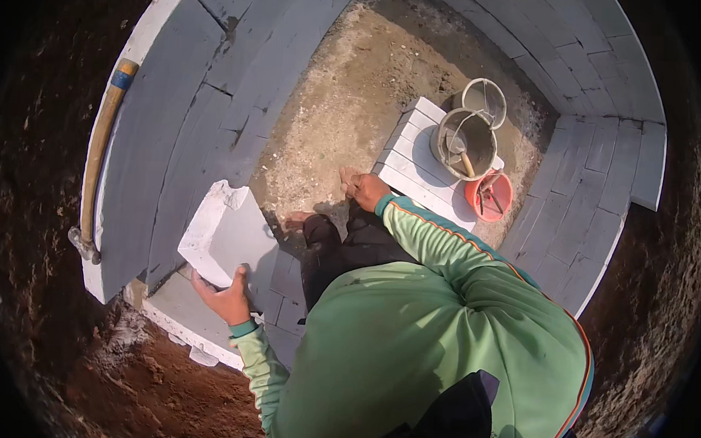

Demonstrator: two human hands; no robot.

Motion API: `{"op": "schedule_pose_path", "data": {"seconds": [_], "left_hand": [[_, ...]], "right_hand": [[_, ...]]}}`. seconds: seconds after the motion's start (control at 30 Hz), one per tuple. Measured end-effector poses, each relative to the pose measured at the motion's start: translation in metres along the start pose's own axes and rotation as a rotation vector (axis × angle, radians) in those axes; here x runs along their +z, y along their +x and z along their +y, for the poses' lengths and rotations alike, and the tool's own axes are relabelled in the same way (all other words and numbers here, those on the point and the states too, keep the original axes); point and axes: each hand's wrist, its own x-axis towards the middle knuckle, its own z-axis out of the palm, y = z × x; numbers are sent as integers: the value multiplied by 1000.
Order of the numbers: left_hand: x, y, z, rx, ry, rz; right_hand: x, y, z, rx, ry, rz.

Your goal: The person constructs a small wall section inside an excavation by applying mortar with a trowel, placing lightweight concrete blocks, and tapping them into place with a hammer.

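Note:
My left hand (226, 298) grips the near end of a white lightweight concrete block (247, 233). The thumb lies against one face and the other fingers spread along its lower side. At its upper end the block has a rough, chipped edge, and it stands tilted beside the left block wall (213, 124). My right hand (365, 190) is closed, with fingers curled, close to my dark trouser leg and bare foot. Anything within its fingers is hidden. Right of that hand lies a row of white blocks (425, 163) on the ground.
A grey bucket (480, 137) with a trowel (463, 155) rests against the blocks, another bucket (488, 95) behind it. A red bucket (488, 197) holds tools. A wooden-handled hammer (100, 158) lies atop the left wall. Block walls (584, 152) enclose the right; brown soil (152, 375) lies outside.

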Motion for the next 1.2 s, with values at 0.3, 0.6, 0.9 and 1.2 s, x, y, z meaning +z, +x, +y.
{"op": "schedule_pose_path", "data": {"seconds": [0.3, 0.6, 0.9, 1.2], "left_hand": [[67, 9, -23, 92, 488, -433], [147, 18, -44, -76, 444, -532], [147, 30, -34, -97, 476, -441], [79, 19, -51, -179, 63, -220]], "right_hand": [[-112, -98, 264, 912, -376, 565], [-121, 4, 460, 1068, -886, 83], [-202, -70, 381, 940, -769, -85], [-207, -234, 180, 638, -445, -62]]}}
